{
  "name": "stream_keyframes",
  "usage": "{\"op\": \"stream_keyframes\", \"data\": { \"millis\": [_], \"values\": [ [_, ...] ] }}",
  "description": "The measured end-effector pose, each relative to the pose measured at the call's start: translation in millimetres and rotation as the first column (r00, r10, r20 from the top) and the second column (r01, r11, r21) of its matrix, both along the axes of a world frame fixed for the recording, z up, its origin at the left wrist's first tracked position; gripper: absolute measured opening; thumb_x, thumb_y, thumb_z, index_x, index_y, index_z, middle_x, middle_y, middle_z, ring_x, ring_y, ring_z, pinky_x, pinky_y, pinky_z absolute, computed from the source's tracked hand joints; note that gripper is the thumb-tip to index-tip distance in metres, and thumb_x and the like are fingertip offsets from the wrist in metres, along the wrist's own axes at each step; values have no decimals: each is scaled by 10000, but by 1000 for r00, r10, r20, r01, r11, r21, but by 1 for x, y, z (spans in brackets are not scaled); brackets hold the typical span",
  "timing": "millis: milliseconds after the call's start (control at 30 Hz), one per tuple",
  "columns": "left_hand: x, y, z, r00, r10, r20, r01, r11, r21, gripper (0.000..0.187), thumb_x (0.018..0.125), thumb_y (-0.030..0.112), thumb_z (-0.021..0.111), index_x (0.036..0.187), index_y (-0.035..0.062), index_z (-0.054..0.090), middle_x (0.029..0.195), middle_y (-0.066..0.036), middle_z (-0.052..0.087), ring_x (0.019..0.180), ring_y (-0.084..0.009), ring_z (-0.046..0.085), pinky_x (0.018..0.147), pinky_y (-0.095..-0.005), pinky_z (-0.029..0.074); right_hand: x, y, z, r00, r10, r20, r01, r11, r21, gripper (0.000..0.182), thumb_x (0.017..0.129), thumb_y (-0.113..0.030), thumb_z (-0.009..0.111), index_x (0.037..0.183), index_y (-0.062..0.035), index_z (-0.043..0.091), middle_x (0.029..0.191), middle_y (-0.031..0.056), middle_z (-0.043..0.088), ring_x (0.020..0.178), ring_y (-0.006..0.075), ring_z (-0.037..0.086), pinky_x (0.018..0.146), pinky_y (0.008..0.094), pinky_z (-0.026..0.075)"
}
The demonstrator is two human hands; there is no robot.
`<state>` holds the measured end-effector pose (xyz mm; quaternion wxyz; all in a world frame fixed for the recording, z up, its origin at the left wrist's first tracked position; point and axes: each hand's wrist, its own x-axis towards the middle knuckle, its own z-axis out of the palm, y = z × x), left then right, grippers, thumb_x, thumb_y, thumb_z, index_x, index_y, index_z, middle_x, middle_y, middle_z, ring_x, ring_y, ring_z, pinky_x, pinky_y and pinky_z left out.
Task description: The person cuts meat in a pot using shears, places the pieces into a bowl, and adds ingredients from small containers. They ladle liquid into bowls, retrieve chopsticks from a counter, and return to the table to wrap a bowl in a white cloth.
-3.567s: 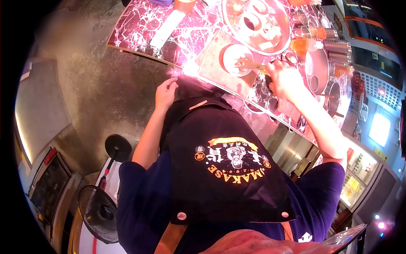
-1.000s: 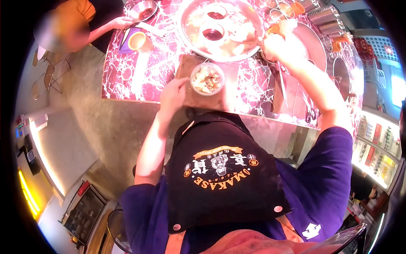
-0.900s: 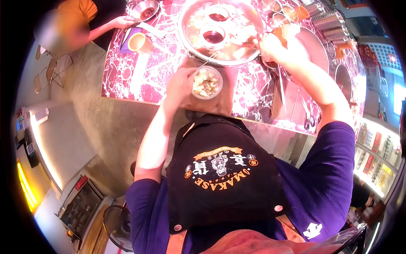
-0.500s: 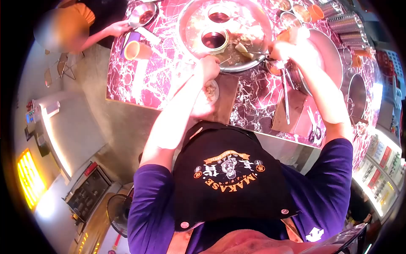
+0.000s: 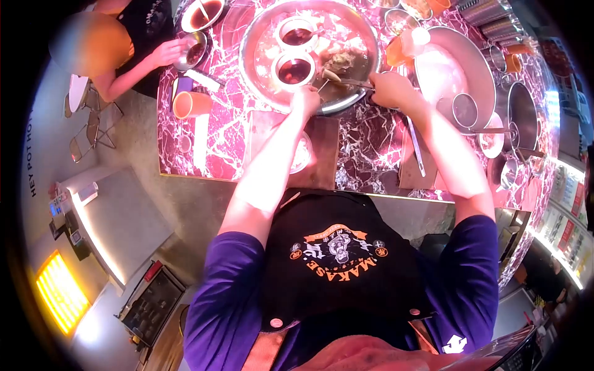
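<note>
A wide metal pot [image 5: 247, 80] of broth holds pale pieces of food and two round bowls of dark sauce, the nearer bowl [image 5: 293, 70] and the farther bowl [image 5: 296, 36]. My left hand [image 5: 304, 104] is closed at the pot's near rim, pinching a thin stick [image 5: 323, 84] that points into the broth. From the right, my right hand [image 5: 391, 89] grips a long metal tool [image 5: 356, 83] whose exact kind I cannot tell. Its end meets a pale piece of food [image 5: 331, 75] near the stick. Under my left forearm, a small bowl [image 5: 301, 156] is partly hidden.
Another person's hand [image 5: 168, 52] holds a metal bowl [image 5: 195, 52] at the far left. An orange cup [image 5: 190, 105] stands below it. Right of my right hand is a large metal pot [image 5: 489, 68] with a ladle [image 5: 464, 111]. A long utensil [image 5: 416, 147] lies near the table's front.
The view has shifted. My right hand has come inward, and its metal tool now reaches the food in the broth. My left hand stays at the near rim.
</note>
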<state>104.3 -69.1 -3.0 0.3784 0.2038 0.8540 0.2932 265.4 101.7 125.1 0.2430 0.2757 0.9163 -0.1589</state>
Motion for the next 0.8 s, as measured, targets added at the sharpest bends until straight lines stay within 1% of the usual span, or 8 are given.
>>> {"op": "stream_keyframes", "data": {
  "millis": [33, 100, 200, 267, 400, 633, 700, 800],
  "values": [
    [3, -6, 10, 996, -15, -85, 19, 999, 43, 270, 784, 152, 568, 992, 87, 728, 995, -174, 693, 957, -330, 663, 859, -395, 506, 10, -2, 1, 1000, 9, 1, -9, 1000, 10, 330, 752, -198, 614, 1054, -67, 612, 1017, 180, 662, 953, 362, 639, 828, 454, 504],
    [14, -26, 28, 969, 16, -245, 18, 991, 134, 276, 823, 174, 537, 1013, 80, 714, 986, -177, 691, 948, -352, 655, 852, -425, 501, 32, -7, 4, 985, 32, -170, -21, 998, 67, 446, 738, -208, 643, 1162, -97, 564, 1029, 166, 664, 947, 328, 657, 789, 441, 528],
    [26, -54, 47, 967, 44, -251, 36, 952, 304, 250, 884, 201, 534, 1024, 74, 697, 962, -171, 689, 919, -348, 655, 830, -424, 506, 64, -32, 18, 957, -22, -289, 43, 997, 68, 492, 715, -229, 678, 1170, -109, 531, 1026, 165, 642, 927, 339, 652, 786, 447, 529],
    [29, -70, 58, 971, 42, -235, 45, 934, 353, 249, 895, 198, 534, 1038, 67, 690, 968, -171, 687, 922, -348, 653, 825, -420, 507, 75, -60, 30, 951, -91, -294, 131, 984, 120, 510, 705, -234, 698, 1168, -112, 521, 1036, 167, 619, 913, 359, 645, 781, 457, 529],
    [29, -97, 71, 982, 48, -183, 45, 878, 477, 245, 908, 172, 530, 1065, 50, 674, 991, -168, 681, 922, -349, 650, 808, -415, 511, 94, -102, 40, 905, -142, -401, 202, 973, 109, 573, 712, -232, 702, 1222, -68, 501, 1048, 174, 589, 991, 347, 605, 846, 436, 504],
    [24, -136, 107, 922, -25, -386, 244, 813, 529, 228, 897, 147, 558, 1069, 53, 674, 1008, -158, 682, 922, -340, 653, 797, -412, 514, 105, -156, 57, 866, -161, -473, 259, 954, 151, 588, 707, -229, 716, 1230, -65, 506, 1061, 176, 579, 995, 358, 597, 867, 445, 489],
    [23, -142, 110, 877, 4, -480, 309, 759, 573, 219, 893, 134, 573, 1062, 44, 678, 978, -178, 685, 894, -339, 662, 775, -405, 520, 105, -166, 58, 870, -215, -443, 285, 954, 97, 581, 725, -216, 724, 1235, -83, 480, 1115, 185, 572, 1054, 375, 578, 903, 452, 480],
    [17, -152, 114, 888, -21, -459, 298, 786, 542, 216, 916, 157, 561, 1060, 58, 689, 946, -172, 690, 882, -318, 670, 773, -379, 517, 106, -179, 52, 845, -235, -481, 309, 948, 79, 581, 723, -215, 726, 1231, -75, 482, 1113, 186, 573, 1058, 373, 575, 918, 443, 470]
  ]
}}
